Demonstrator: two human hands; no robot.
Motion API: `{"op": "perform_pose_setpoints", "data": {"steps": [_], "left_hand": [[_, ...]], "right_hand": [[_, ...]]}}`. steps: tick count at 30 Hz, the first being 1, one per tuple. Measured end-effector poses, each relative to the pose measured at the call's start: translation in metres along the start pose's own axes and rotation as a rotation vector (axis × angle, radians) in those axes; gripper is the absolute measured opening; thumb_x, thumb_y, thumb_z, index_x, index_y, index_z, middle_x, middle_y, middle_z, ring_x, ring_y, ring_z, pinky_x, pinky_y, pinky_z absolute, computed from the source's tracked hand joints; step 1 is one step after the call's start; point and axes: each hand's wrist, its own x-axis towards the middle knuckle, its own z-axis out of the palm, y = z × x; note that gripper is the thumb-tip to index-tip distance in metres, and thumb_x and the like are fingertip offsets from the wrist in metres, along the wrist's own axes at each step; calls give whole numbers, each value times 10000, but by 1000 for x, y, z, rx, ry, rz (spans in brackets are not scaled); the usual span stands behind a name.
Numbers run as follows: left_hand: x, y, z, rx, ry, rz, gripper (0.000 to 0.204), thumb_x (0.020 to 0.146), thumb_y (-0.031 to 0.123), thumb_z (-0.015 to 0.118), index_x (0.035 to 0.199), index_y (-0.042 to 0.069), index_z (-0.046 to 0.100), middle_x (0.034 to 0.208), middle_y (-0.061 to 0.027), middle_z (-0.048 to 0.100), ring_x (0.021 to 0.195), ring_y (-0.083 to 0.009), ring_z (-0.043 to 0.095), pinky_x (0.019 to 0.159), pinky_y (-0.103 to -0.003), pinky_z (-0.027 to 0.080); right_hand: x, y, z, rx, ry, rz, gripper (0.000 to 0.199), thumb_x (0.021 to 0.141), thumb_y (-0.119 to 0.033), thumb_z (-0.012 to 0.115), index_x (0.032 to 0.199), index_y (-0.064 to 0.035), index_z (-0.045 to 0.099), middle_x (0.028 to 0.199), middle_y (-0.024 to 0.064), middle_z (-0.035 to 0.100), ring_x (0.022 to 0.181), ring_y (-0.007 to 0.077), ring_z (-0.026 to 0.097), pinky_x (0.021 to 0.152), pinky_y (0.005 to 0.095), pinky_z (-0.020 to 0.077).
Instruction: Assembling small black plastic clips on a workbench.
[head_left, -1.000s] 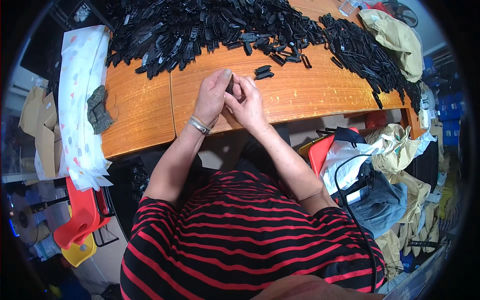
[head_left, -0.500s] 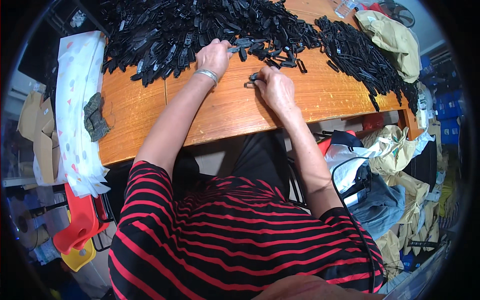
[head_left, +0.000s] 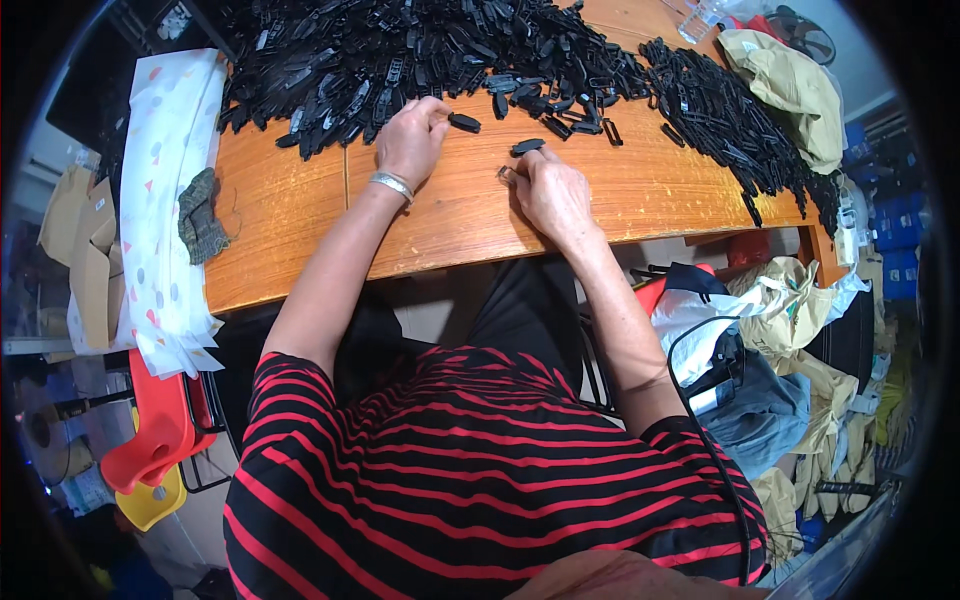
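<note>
My left hand (head_left: pixel 410 142) is closed in a pinch, with an elongated black plastic piece (head_left: pixel 464 123) at its fingertips, just in front of the big pile of black plastic parts (head_left: pixel 400 65). To its right, my right hand (head_left: pixel 555 196) is closed low over the wooden table (head_left: pixel 450 220). An oval black piece (head_left: pixel 527 147) shows at its index fingertip, and a small open rectangular frame (head_left: pixel 505 174) pokes out by the thumb. How the fingers grip these two is partly hidden.
A second pile of slim black frames (head_left: pixel 715 115) spreads along the right side of the table. On the left lie a patterned white sheet (head_left: pixel 165 190) and a dark knitted cloth (head_left: pixel 200 220). Bags and cloth (head_left: pixel 760 400) crowd the right; a red chair (head_left: pixel 155 430) stands lower left.
My left hand has drawn back slightly from the pile, with a black piece at its fingertips. The oval piece at my right hand now shows more fully. The view has shifted a little.
</note>
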Motion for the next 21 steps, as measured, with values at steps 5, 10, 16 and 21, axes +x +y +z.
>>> {"op": "perform_pose_setpoints", "data": {"steps": [5, 10, 16, 21], "left_hand": [[18, 34, 3, 136, -250, -330, 339, 823, 407, 661, 1031, 140, 662, 913, -137, 694, 905, -327, 652, 797, -430, 505], [26, 36, 10, 179, -300, -386, 300, 818, 349, 678, 1040, 148, 666, 963, -129, 694, 929, -318, 652, 809, -423, 508], [12, 26, 20, 40, -126, -191, 232, 779, 195, 712, 1000, 137, 667, 886, -108, 692, 827, -263, 665, 726, -363, 520], [-13, 29, 16, -715, -137, -280, 398, 817, -23, 641, 1203, -33, 544, 796, 9, 581, 672, -71, 576, 601, -184, 458]], "right_hand": [[3, -10, 3, 13, 10, 64, 175, 845, -188, 625, 883, -18, 645, 873, 191, 654, 769, 384, 637, 695, 462, 504], [6, -9, 6, 84, -57, 99, 224, 849, -199, 620, 967, -11, 654, 857, 222, 666, 802, 385, 646, 719, 457, 511], [22, -1, 15, 168, 136, 92, 220, 851, -169, 605, 972, 10, 649, 915, 234, 659, 853, 396, 639, 768, 449, 508], [35, -7, 23, 232, 266, 108, 193, 847, -118, 591, 965, 23, 649, 908, 243, 652, 827, 398, 641, 754, 448, 510]]}}
